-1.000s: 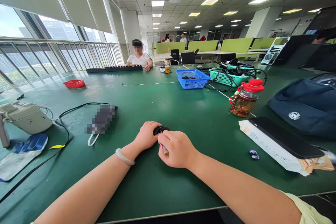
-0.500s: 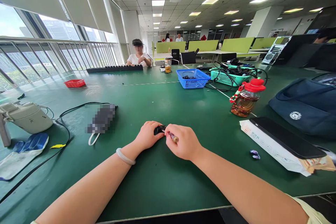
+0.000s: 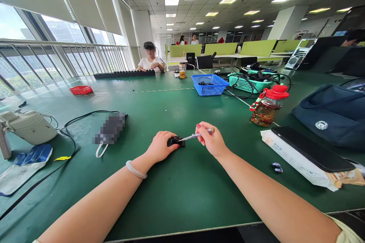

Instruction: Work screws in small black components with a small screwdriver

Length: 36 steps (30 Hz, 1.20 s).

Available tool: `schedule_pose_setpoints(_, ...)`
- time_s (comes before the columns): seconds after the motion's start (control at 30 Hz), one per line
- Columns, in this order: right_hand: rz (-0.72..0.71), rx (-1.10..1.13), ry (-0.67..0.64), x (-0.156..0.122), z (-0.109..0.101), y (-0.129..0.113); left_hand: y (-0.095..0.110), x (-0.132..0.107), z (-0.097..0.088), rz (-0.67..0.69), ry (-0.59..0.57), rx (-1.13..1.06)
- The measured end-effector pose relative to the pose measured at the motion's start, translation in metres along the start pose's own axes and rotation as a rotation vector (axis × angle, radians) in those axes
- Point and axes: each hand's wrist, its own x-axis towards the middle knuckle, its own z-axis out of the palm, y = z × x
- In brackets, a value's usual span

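On the green table, my left hand [image 3: 162,146] is closed around one end of a small black part [image 3: 177,141], pinning it to the surface. What kind of part it is cannot be made out. My right hand [image 3: 211,139] grips a slim screwdriver [image 3: 196,135] with a clear purplish handle, held slanting to the left. Its thin metal tip touches or nearly touches the top of the black part. My left fingers hide the part's left side.
A blue basket [image 3: 210,89] and a green basket [image 3: 251,85] of cables stand farther back. On the right are a red-lidded bottle [image 3: 268,108], a phone [image 3: 310,148] on a white packet, and a navy bag [image 3: 333,115]. A pixelated device [image 3: 111,129] lies left. A person [image 3: 151,60] sits opposite.
My right hand has drawn back to the right and its fingers have loosened along the screwdriver, so more of the shaft and the black part shows. My left hand stays in place.
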Motion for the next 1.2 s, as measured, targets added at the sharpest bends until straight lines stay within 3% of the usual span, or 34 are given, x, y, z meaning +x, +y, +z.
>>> schedule_pose_setpoints(0.37, -0.114, -0.202, -0.054, -0.006, 0.002, -0.005, 0.001, 0.000, 0.000, 0.000, -0.002, 0.001)
schedule_pose_setpoints(0.47, -0.298, -0.366, -0.123, -0.010, 0.003, -0.010, 0.002, 0.000, 0.000, -0.013, 0.001, 0.007)
schedule_pose_setpoints(0.63, -0.779, -0.786, -0.318, -0.018, 0.014, -0.010, 0.003, 0.000, 0.002, -0.023, 0.009, 0.008)
schedule_pose_setpoints(0.73, -0.901, -0.916, -0.338, -0.021, 0.021, -0.005, 0.003, 0.000, 0.003, -0.022, 0.021, -0.002)
schedule_pose_setpoints(0.9, -0.889, -0.901, -0.313, -0.021, 0.022, -0.003, 0.002, 0.000, 0.002, -0.020, 0.021, -0.002)
schedule_pose_setpoints(1.2, -0.705, -0.777, -0.238, -0.017, 0.017, -0.006, 0.001, 0.000, 0.002, -0.013, 0.018, 0.004)
